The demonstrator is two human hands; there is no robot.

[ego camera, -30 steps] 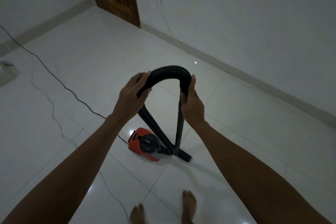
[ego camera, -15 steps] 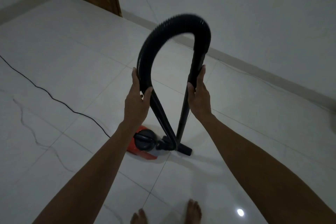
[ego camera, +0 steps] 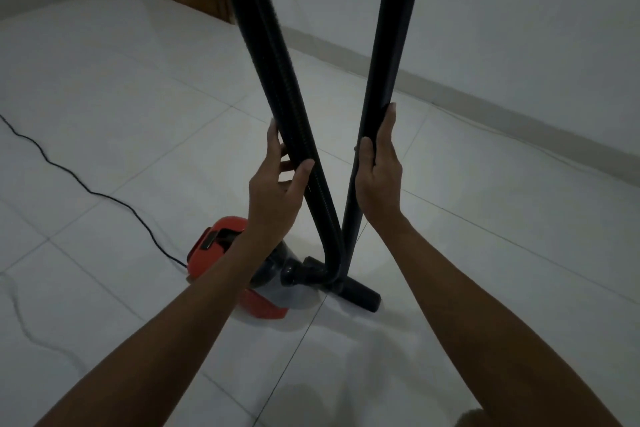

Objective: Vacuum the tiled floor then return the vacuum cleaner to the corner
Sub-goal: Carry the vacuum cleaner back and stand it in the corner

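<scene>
Gripping 1 hose (ego camera: 298,135) w/ left hand (ego camera: 277,198), 1 tube (ego camera: 377,107) w/ right hand (ego camera: 379,180).

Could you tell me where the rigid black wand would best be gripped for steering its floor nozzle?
Probably mid-shaft, from its right side, where the right hand already wraps the wand. There it is straight, smooth and near upright above the floor nozzle, while the ribbed hose crowds its left.

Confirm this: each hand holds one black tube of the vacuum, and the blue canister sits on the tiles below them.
Not quite: the canister is red, not blue, as the head view shows. The rest stands: the left hand holds the ribbed hose, the right hand the smooth wand, above the tiles.
</scene>
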